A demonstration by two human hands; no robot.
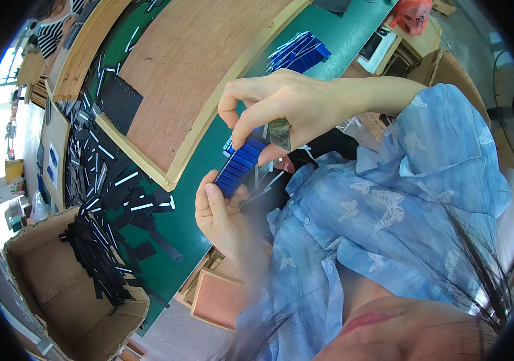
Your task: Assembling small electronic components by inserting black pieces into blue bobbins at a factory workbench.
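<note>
A blue ribbed piece (239, 167), divided into several narrow parallel bars, is held up in front of my body over the table's near edge. My left hand (224, 210) pinches its lower end between thumb and fingers. At the upper end my right hand (296, 102) bends over it, with the fingertips closed on its edge. A small greenish-grey flat piece (280, 133) shows below the right hand's fingers; I cannot tell its kind. Thin pale strips (269, 182) lie below the hands, near my lap.
A large wooden-framed board (200, 60) lies on the green table (194, 222). Black pieces with white strips (104, 150) are heaped at left, some spilling into a cardboard box (46, 283). Blue ribbed pieces (299, 53) and a red bag (413, 15) lie beyond. Another person (52, 36) is at far left.
</note>
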